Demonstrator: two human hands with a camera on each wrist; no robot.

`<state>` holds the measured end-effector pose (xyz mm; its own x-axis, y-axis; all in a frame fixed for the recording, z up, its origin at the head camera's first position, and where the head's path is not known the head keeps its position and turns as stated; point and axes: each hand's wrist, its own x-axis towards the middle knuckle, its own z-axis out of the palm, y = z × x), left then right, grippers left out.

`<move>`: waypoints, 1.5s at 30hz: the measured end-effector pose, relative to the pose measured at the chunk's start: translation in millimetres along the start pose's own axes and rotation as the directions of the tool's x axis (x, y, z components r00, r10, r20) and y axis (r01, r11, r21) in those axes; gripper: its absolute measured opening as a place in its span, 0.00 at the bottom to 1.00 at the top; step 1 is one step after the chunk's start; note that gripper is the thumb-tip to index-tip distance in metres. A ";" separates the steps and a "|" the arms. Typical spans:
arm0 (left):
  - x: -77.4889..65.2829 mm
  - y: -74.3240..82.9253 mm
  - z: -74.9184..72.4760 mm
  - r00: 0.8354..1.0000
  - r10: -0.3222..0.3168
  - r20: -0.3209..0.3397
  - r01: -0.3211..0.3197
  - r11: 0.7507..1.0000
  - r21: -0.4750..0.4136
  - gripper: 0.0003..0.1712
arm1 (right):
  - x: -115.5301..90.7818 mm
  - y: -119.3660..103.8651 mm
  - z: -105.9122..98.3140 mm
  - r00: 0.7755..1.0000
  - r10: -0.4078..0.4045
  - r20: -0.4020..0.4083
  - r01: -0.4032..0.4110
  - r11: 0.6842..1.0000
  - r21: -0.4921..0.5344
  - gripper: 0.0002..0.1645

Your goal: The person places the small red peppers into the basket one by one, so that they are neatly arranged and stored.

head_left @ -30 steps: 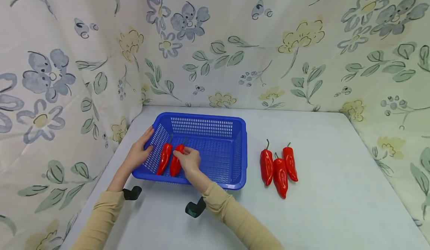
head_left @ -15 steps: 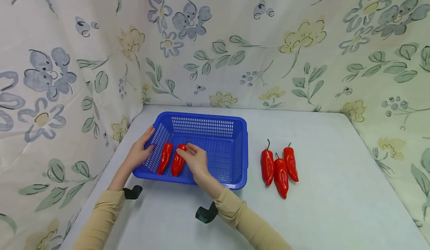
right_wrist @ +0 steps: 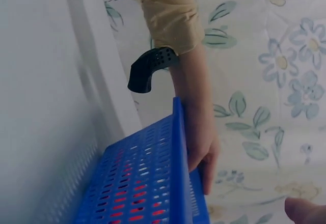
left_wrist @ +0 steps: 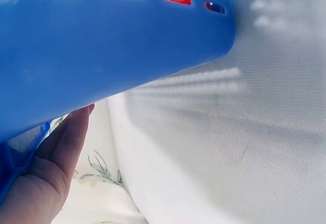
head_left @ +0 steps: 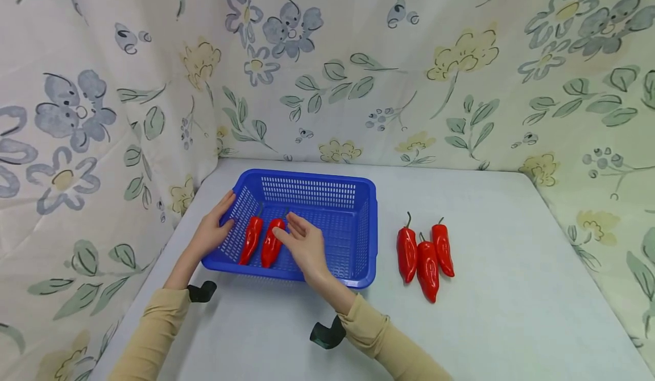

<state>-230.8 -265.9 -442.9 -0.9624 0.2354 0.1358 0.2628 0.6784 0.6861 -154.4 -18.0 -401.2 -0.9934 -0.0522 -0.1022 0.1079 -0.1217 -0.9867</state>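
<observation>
In the head view a blue plastic basket (head_left: 327,283) stands on the left part of the table with two red chili peppers (head_left: 251,240) lying in its left side. My left hand (head_left: 212,227) holds the basket's left rim, thumb inside and fingers along the outer wall. Those fingers (left_wrist: 63,155) show beneath the rim in the left wrist view. My right hand (head_left: 307,247) hovers over the basket, just right of the second chili pepper (head_left: 272,244), thumb and fingers apart with nothing between them. Only a fingertip of it shows in the right wrist view.
Three more red chili peppers (head_left: 427,264) lie close together on the white table (head_left: 512,290), right of the basket. A floral curtain (head_left: 327,102) hangs behind the table and along its sides. Dark curved wrist mounts (head_left: 327,333) stick out below both wrists.
My right hand has let go of the second chili pepper and drawn back to the right, its fingers spreading. The left hand, basket and other peppers stay where they were.
</observation>
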 end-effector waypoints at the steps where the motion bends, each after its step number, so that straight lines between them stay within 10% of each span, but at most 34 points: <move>1: -0.2 -0.3 0.2 1.000 -0.003 0.001 0.003 1.000 -0.001 0.37 | -1.0 -0.9 -1.7 1.000 -0.002 0.005 0.002 1.000 0.001 0.35; 45: 1.1 -2.6 -1.3 1.000 0.008 -0.002 -0.008 1.000 0.009 0.37 | -31.7 -30.7 -113.8 0.978 -0.086 -0.192 0.068 0.993 -0.097 0.34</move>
<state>-232.6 -268.3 -443.6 -0.9604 0.2394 0.1427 0.2711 0.6831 0.6782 -130.7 100.2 -382.0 -0.9879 0.1499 -0.0397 0.0358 -0.0286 -0.9989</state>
